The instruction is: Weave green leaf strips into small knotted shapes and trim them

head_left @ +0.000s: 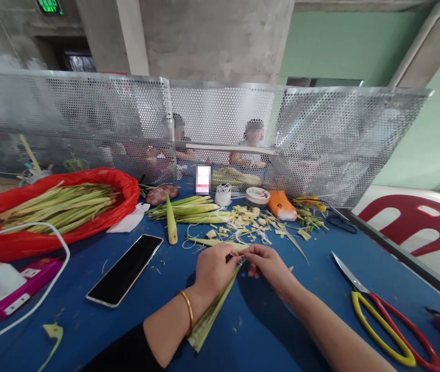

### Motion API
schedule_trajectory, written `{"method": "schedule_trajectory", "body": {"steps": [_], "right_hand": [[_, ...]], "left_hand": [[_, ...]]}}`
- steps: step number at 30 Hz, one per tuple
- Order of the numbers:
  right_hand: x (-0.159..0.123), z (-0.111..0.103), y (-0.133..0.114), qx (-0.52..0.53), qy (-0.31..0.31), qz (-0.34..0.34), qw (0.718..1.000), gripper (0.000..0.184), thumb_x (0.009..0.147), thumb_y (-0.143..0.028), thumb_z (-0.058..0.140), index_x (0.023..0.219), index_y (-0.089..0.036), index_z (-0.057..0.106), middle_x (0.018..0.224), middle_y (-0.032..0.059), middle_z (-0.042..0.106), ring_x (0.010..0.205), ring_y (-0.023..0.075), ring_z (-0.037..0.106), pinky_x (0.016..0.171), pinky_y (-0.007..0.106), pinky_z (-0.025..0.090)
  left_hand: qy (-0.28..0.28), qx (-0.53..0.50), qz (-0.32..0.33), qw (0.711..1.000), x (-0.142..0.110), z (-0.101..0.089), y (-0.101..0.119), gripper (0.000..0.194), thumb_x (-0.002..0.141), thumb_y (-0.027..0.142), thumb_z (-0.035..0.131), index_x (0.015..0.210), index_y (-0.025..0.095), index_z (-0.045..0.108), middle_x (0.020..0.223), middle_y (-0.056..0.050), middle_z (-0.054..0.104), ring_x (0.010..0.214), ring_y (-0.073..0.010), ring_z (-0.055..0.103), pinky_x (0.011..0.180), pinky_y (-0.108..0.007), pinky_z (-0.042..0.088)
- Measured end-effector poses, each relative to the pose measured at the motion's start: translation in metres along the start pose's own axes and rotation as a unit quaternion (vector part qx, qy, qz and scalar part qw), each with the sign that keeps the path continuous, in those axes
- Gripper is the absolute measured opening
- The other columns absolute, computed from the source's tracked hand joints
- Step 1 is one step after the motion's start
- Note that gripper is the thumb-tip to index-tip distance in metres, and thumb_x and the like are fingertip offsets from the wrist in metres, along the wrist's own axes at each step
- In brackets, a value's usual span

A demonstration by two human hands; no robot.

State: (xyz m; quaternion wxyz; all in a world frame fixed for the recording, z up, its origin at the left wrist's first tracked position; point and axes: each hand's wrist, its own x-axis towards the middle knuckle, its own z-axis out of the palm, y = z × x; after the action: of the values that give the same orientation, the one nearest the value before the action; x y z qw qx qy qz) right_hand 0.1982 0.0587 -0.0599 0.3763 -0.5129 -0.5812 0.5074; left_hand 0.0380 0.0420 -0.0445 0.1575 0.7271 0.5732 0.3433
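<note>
My left hand (213, 267), with a gold bangle at the wrist, is closed at the upper end of a bundle of pale green leaf strips (220, 307). The bundle slants down toward me beneath that forearm. My right hand (267, 263) is close by, thumb and fingers pinched together at the bundle's tip. A bit of white thread shows between the hands; what the right fingertips grip is too small to make out. Just beyond the hands lie a pale stalk (220, 243) and loose loops of white string (239, 235).
Left are a red plastic bag (99, 227) of stalks, a phone (127, 271) and a purple power strip (36, 274). Scissors (363, 289) lie right. Behind are green stalks (189, 209), leaf scraps (251, 219), a tape roll (257, 196), an orange packet (282, 204) and a perforated metal screen (220, 119).
</note>
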Motion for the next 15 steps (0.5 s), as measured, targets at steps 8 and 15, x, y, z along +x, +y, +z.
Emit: {"method": "schedule_trajectory", "body": {"steps": [8, 15], "right_hand": [[-0.0002, -0.0055, -0.0007, -0.085, 0.012, -0.084, 0.993, 0.016, 0.081, -0.037, 0.052, 0.075, -0.022, 0.052, 0.05, -0.0066, 0.054, 0.044, 0.0117, 0.051, 0.049, 0.023, 0.037], [-0.0059, -0.0033, -0.0064, -0.132, -0.02, -0.095, 0.987, 0.011, 0.081, -0.03, 0.051, 0.081, -0.022, 0.058, 0.062, -0.0046, 0.057, 0.049, 0.0131, 0.059, 0.051, 0.024, 0.043]], "left_hand": [[-0.03, -0.03, -0.068, 0.997, 0.0036, -0.0017, -0.0012, 0.014, 0.076, 0.029, 0.062, 0.077, 0.024, 0.075, 0.076, -0.001, 0.073, 0.069, -0.0169, 0.062, 0.063, -0.026, 0.038], [-0.03, -0.042, -0.063, 0.997, 0.004, -0.002, -0.0022, 0.015, 0.075, 0.027, 0.061, 0.077, 0.024, 0.076, 0.079, -0.002, 0.074, 0.072, -0.0179, 0.063, 0.064, -0.026, 0.039]]}}
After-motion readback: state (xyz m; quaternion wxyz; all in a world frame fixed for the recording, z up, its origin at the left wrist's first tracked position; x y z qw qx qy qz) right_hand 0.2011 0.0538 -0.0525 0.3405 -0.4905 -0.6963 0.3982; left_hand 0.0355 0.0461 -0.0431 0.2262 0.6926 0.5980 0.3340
